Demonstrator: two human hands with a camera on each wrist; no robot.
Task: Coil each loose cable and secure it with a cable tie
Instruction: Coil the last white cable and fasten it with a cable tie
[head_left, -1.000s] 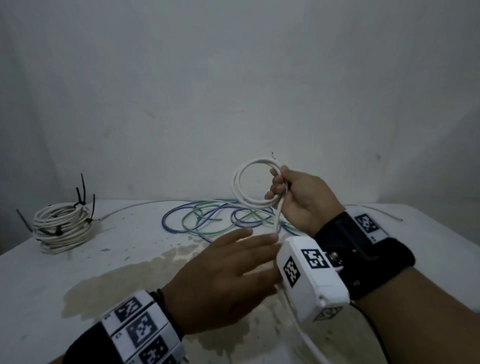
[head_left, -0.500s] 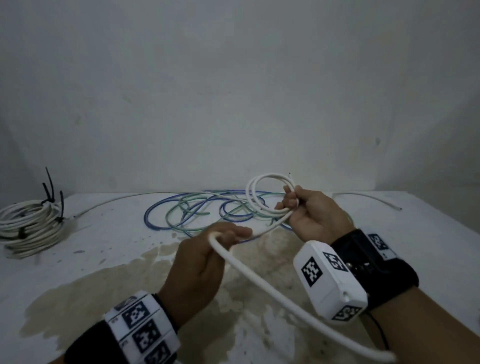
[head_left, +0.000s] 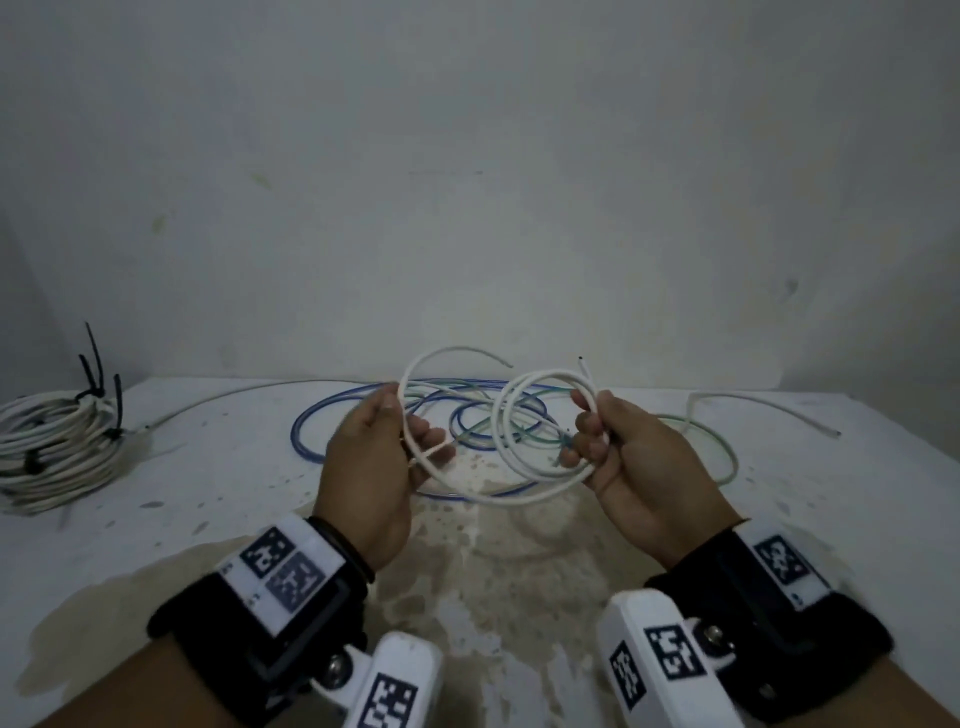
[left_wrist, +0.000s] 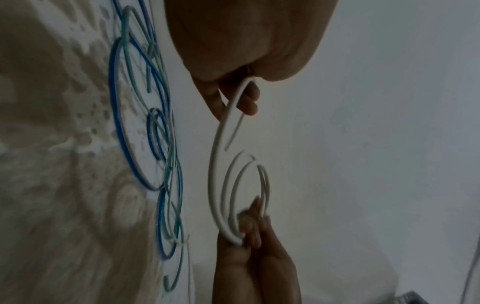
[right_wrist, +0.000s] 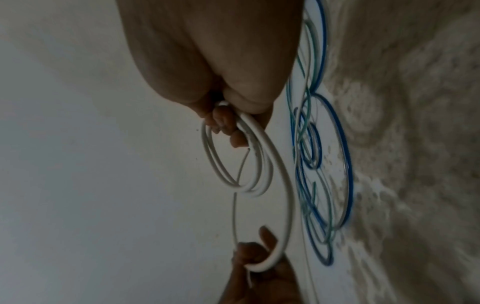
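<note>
A thin white cable (head_left: 498, 502) hangs between both hands above the table. My right hand (head_left: 587, 436) grips a small coil of it, two or three turns, with one cut end sticking up. My left hand (head_left: 415, 441) pinches the loose stretch, which arcs up and over toward the coil. The left wrist view shows the cable (left_wrist: 213, 164) running from my left fingers (left_wrist: 249, 98) down to the right hand (left_wrist: 254, 236). The right wrist view shows the coil (right_wrist: 207, 156) under my right fingers (right_wrist: 226, 121) and the left hand (right_wrist: 259, 253) below.
Blue cable (head_left: 301, 431) and green cable (head_left: 727, 447) lie tangled on the white table (head_left: 208, 493) behind the hands. A white coil (head_left: 57, 447) bound with black cable ties (head_left: 96, 364) sits far left. Another loose white cable (head_left: 753, 402) lies at the back right. A wall stands close behind.
My left hand, flat and empty a second ago, took up the loose white cable and lifted it. The free end has swung up into an arc toward the coil in the right hand.
</note>
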